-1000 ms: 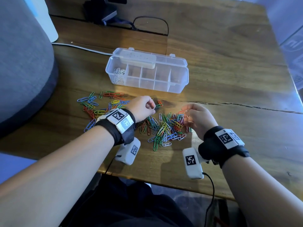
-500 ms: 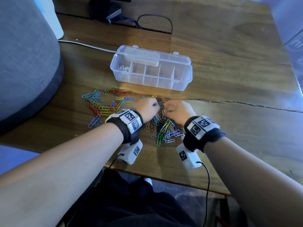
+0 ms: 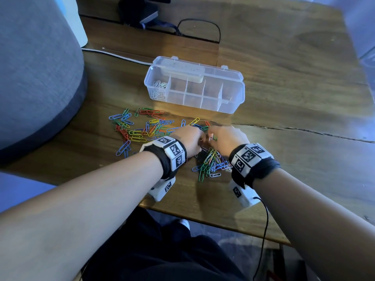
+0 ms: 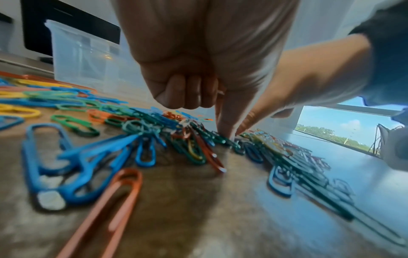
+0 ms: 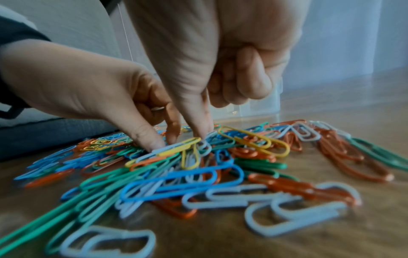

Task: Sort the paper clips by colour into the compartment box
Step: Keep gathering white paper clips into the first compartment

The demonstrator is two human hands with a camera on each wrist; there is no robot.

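A clear compartment box (image 3: 233, 98) stands open on the wooden table, with white clips (image 3: 159, 89) in its leftmost cell. Coloured paper clips (image 3: 140, 128) lie scattered in front of it, with a denser pile (image 3: 211, 163) between my wrists. My left hand (image 3: 199, 138) has thumb and forefinger down on the pile's far end. Its other fingers (image 4: 185, 94) are curled, and a pale clip (image 4: 220, 92) shows inside them. Touching it, my right hand (image 5: 204, 134) pinches a white clip (image 5: 205, 144) on top of the pile, its other fingers curled.
A grey upholstered seat (image 3: 36, 78) fills the left side. A white cable (image 3: 113, 54) and a black cable loop (image 3: 199, 29) lie behind the box. The table's front edge (image 3: 213, 222) runs just below my wrists. Bare wood (image 3: 294, 159) lies to the right.
My right hand has moved left from the pile's right side to meet the left hand at its far end. The left hand has barely shifted.
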